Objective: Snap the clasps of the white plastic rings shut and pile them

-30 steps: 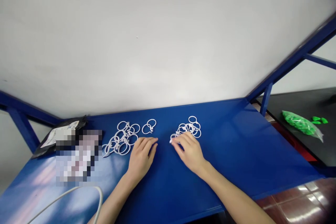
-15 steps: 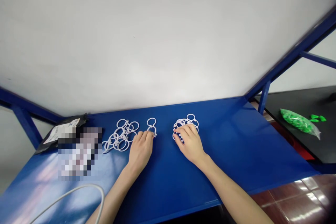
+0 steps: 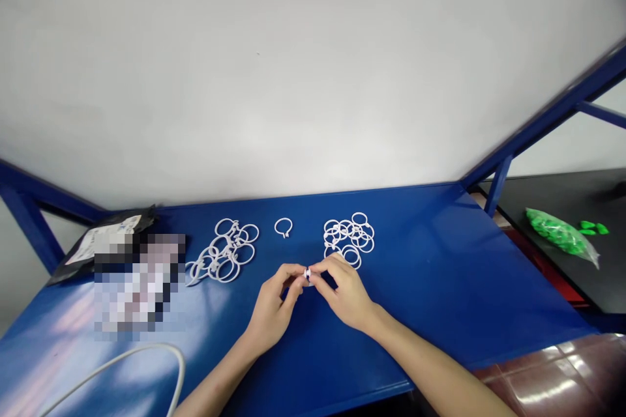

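Observation:
My left hand (image 3: 272, 309) and my right hand (image 3: 345, 296) meet over the middle of the blue table (image 3: 430, 273). Both pinch one small white plastic ring (image 3: 308, 273) between their fingertips. A single white ring (image 3: 283, 227) lies alone just beyond the hands. To the left sits a pile of several white rings (image 3: 222, 254). Another pile of several white rings (image 3: 348, 238) lies to the right, just past my right hand.
A black packet with a white label (image 3: 98, 242) lies at the table's far left beside a blurred patch. A white cable (image 3: 122, 365) loops over the near left corner. On a dark table at right rests a bag of green pieces (image 3: 560, 233).
Both hands drew back from the two piles toward me and came together. They now pinch one ring between them. One ring remains alone where the left hand was.

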Action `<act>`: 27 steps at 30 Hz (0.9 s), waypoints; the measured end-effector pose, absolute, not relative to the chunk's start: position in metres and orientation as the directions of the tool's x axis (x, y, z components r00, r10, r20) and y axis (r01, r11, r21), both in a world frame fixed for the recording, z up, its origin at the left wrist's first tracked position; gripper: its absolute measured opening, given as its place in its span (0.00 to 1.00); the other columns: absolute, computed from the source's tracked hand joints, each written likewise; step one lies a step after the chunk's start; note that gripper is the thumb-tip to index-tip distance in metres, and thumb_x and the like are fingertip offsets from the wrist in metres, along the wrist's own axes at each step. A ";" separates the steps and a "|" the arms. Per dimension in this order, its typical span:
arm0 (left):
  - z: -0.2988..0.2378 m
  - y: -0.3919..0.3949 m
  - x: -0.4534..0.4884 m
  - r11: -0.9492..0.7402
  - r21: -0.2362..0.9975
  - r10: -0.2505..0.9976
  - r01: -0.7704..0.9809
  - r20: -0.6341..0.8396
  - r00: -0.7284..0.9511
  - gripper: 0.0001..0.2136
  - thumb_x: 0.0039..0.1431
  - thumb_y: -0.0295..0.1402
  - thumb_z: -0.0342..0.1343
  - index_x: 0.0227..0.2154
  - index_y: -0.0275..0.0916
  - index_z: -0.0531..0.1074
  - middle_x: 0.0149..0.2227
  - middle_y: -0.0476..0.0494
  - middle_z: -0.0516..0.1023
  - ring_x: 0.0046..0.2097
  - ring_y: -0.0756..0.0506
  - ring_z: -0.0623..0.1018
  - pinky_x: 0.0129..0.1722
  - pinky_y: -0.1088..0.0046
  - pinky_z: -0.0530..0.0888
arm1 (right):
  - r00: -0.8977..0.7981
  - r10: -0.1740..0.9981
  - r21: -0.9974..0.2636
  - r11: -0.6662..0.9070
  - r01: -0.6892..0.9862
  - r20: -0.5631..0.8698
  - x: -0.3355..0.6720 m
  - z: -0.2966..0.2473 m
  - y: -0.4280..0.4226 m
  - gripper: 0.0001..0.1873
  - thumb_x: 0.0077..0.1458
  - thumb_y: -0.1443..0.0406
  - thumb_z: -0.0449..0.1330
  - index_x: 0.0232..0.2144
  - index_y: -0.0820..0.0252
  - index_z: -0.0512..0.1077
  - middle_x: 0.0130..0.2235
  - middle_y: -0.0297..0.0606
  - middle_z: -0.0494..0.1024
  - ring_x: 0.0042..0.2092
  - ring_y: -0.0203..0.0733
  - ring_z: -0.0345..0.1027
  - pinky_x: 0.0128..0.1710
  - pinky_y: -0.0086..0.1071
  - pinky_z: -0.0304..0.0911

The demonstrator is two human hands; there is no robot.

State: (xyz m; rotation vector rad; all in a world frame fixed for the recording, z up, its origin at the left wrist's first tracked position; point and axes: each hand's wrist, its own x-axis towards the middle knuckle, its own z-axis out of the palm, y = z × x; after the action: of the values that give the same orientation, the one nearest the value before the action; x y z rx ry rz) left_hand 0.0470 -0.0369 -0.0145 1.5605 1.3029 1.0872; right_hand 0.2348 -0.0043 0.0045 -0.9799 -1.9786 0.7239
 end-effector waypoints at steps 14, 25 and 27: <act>-0.018 -0.043 0.045 -0.466 0.725 0.882 0.508 0.430 0.195 0.07 0.70 0.29 0.52 0.40 0.42 0.74 0.30 0.51 0.81 0.26 0.52 0.79 0.30 0.79 0.76 | -0.656 0.681 -0.542 0.703 0.461 0.325 0.241 0.007 -0.005 0.13 0.73 0.64 0.51 0.38 0.58 0.74 0.35 0.37 0.78 0.37 0.41 0.65 0.45 0.39 0.67; -0.016 -0.029 0.041 -0.535 0.540 0.821 0.649 0.513 0.250 0.08 0.69 0.28 0.54 0.48 0.42 0.72 0.44 0.45 0.81 0.45 0.47 0.81 0.47 0.70 0.78 | -0.521 0.679 -0.428 0.732 0.529 0.517 0.241 0.010 0.002 0.08 0.70 0.65 0.56 0.39 0.59 0.74 0.36 0.37 0.80 0.39 0.43 0.68 0.43 0.37 0.68; -0.019 -0.025 0.039 -0.488 0.488 0.831 0.724 0.512 0.216 0.09 0.69 0.29 0.54 0.50 0.42 0.72 0.46 0.43 0.80 0.48 0.44 0.79 0.50 0.66 0.77 | -0.457 0.714 -0.386 0.683 0.620 0.530 0.247 0.012 0.008 0.07 0.69 0.65 0.58 0.38 0.59 0.74 0.36 0.37 0.80 0.41 0.45 0.69 0.44 0.38 0.68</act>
State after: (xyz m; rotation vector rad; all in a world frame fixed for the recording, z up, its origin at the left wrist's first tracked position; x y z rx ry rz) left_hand 0.0393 -0.0251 -0.0194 2.3343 1.5048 1.1292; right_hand 0.2466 0.0076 0.0119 -1.0191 -2.2104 0.1786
